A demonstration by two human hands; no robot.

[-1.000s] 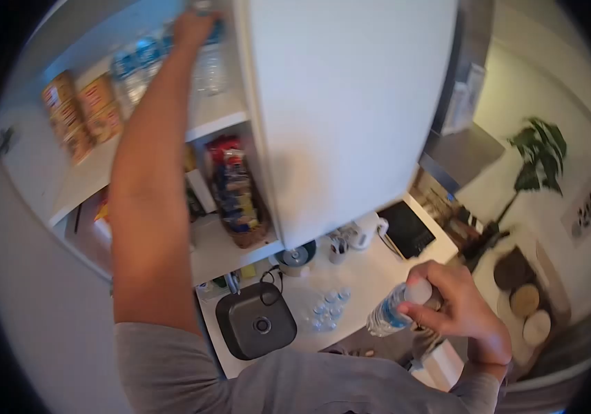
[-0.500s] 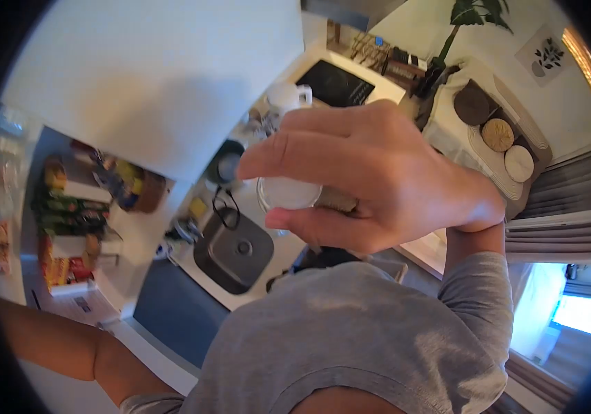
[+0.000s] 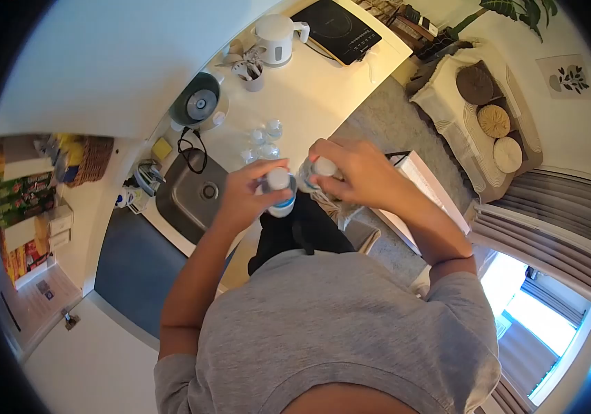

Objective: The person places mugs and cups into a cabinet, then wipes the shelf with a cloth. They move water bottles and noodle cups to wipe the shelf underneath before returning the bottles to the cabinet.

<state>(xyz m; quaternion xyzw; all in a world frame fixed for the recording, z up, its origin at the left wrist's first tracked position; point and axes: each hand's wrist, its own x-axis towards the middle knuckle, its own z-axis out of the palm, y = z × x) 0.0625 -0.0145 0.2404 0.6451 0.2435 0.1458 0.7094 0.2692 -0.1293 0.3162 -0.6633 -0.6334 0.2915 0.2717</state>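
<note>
In front of my body, my left hand [image 3: 246, 192] is wrapped round a small clear bottle with a white cap [image 3: 278, 179] and a blue band. Close beside it on the right, my right hand [image 3: 352, 172] grips a clear container with a white lid [image 3: 324, 167]. The two containers are side by side, nearly touching. Beyond my hands, several small clear bottles [image 3: 266, 150] stand together on the white countertop [image 3: 309, 103].
A metal sink [image 3: 192, 196] with a black cord lies left. Farther back are a dark green appliance [image 3: 199, 102], a utensil cup [image 3: 250, 76], a white kettle [image 3: 275, 40] and a black cooktop [image 3: 337, 29]. An open cupboard holds packages and a basket [image 3: 94, 160].
My right hand has come down from near the camera with its container. My left hand has come in from the lower left and now holds a bottle. The view has shifted over the counter.
</note>
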